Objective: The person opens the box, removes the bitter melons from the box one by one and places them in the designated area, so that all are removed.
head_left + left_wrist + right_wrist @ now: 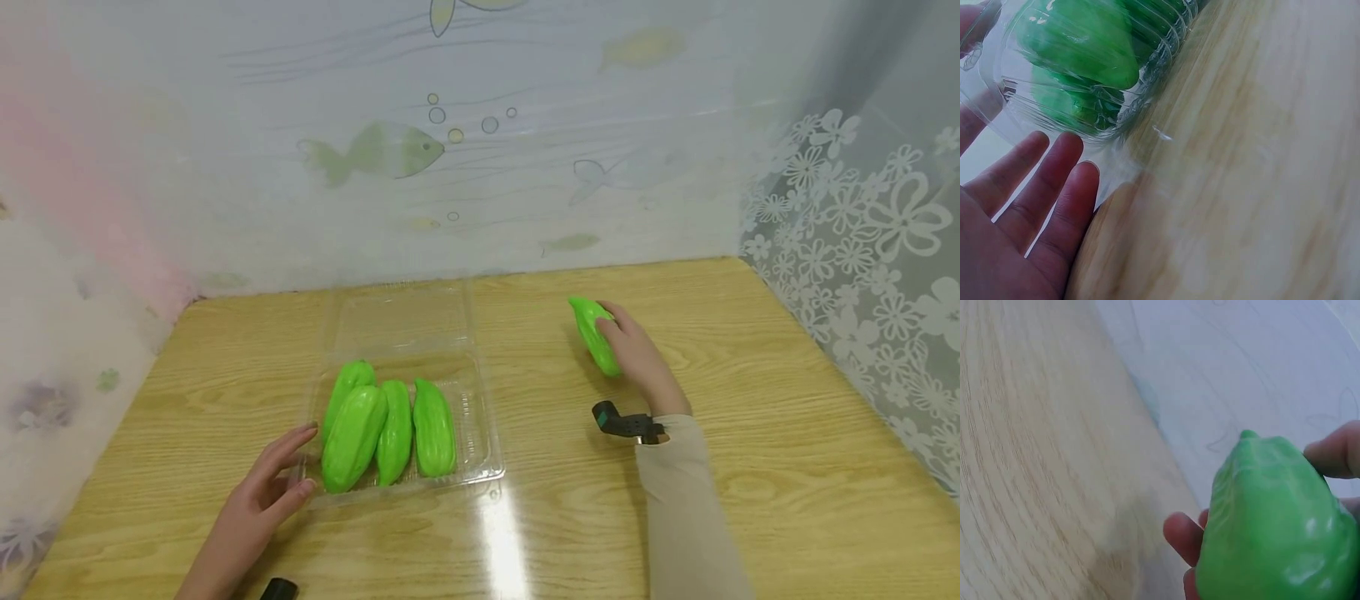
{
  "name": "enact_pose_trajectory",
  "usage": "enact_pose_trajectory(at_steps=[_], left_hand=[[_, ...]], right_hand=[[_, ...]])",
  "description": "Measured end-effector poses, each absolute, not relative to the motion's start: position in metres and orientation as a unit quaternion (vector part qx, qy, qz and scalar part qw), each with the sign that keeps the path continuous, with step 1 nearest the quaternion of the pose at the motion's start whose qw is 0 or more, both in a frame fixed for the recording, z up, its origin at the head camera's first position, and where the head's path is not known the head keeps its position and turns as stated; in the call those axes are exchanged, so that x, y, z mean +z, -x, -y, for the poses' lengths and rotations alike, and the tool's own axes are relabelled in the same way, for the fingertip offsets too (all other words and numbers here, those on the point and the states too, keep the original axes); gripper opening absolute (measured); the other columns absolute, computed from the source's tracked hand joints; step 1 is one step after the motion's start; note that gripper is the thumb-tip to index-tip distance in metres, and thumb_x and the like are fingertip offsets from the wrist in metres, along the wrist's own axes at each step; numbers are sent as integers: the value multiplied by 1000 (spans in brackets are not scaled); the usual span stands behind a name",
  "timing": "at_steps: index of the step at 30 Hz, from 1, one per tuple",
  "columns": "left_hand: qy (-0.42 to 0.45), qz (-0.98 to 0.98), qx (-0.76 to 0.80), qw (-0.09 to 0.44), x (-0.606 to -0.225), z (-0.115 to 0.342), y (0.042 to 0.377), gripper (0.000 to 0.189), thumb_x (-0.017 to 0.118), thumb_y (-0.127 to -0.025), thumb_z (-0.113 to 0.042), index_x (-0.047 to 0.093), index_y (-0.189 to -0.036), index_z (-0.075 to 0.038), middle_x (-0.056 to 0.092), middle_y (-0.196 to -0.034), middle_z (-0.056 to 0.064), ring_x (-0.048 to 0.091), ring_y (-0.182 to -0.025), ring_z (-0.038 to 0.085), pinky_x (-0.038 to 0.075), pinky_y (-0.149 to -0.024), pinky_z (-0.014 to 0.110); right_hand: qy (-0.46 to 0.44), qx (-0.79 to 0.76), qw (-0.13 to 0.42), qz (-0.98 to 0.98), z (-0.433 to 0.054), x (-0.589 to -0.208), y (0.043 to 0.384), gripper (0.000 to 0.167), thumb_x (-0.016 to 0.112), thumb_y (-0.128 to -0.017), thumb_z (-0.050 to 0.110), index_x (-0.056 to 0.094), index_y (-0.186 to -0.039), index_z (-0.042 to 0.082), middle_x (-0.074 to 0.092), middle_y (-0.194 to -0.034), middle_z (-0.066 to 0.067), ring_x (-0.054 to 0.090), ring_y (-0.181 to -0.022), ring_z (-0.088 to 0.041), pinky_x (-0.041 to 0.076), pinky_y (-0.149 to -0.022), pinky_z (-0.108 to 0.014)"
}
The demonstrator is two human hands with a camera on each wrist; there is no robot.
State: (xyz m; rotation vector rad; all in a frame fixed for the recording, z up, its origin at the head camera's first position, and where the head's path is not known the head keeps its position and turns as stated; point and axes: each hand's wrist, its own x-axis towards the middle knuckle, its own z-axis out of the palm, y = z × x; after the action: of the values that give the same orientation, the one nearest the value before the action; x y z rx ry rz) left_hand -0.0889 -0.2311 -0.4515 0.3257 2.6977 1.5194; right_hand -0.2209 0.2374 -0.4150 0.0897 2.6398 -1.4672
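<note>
My right hand (pixel 633 354) grips a glossy green bitter melon (pixel 592 333), ridged and pointed at its far end, over the right part of the table. In the right wrist view, thumb and fingers curve round the sides of this bitter melon (pixel 1279 531). At the left edge of a clear plastic box (pixel 480 433), my left hand (pixel 258 496) has its fingers loosely extended, thumb and fingertips right at the rim. Several more green bitter melons (pixel 356 437) lie in the box, one partly on top of others. The left wrist view shows the left hand's spread fingers (pixel 1054 194) beside the box wall.
The box's clear lid (pixel 405 317) is folded back flat on the wooden table (pixel 547 517). A wall covering with fish drawings (pixel 390 150) stands along the table's back edge. White flower patterns (pixel 900 217) mark the right side.
</note>
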Motion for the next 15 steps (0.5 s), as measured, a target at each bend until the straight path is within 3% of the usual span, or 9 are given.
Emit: enact_pose_trajectory(at_steps=[7,11,15], left_hand=[[-110,-861,496,13,-452,231,89,54,55,-90,-13,33,-138,-23,29,-140,-5,41,-109,7,41,-80,15],[-107,-858,501,14,-452,231,89,54,55,-90,-13,33,-138,-23,28,-140,-5,41,-109,7,40,-80,14],[-106,-858,503,14,-453,231,88,54,55,-90,-13,33,-138,-22,28,-140,-5,41,-110,6,39,-81,13]], right_hand=[[-51,-509,44,-858,-244,-417,221,56,22,-92,23,1,-144,26,26,-134,-16,41,-86,-28,40,-66,-36],[-60,-524,34,-849,-246,-420,221,63,26,-90,21,-7,-143,26,15,-142,-17,38,-97,-30,37,-75,-39],[-101,-536,11,-838,-250,-423,220,63,28,-91,26,-8,-143,28,8,-146,-15,31,-116,-35,32,-89,-51]])
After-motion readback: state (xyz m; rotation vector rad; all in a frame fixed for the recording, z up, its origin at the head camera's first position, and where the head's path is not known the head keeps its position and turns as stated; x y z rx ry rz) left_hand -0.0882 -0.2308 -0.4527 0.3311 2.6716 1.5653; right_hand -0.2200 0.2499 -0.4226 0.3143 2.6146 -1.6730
